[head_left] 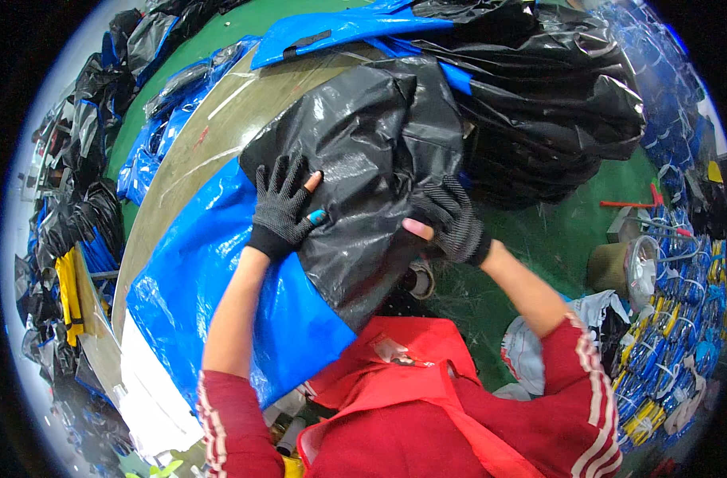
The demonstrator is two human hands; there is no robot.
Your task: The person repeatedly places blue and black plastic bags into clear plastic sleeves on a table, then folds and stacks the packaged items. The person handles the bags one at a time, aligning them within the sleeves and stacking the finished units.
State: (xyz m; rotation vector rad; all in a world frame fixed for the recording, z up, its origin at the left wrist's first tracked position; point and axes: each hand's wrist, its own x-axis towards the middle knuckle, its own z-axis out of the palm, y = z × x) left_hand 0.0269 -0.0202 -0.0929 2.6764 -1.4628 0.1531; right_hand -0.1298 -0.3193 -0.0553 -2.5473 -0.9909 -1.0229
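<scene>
red apron (403, 382) is lying nearest; left hand (284, 209) is resting spread, right hand (452, 225) bent — pinching, i cannot tell — upon the black-and-blue sheet (351, 159) over the table (264, 99); uneven pressing could be causing creases.

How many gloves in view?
2. One black glove on the left hand, spread over the sheet's blue-black border; another on the right hand, over the black part. Others may be hidden among the piles.
</scene>
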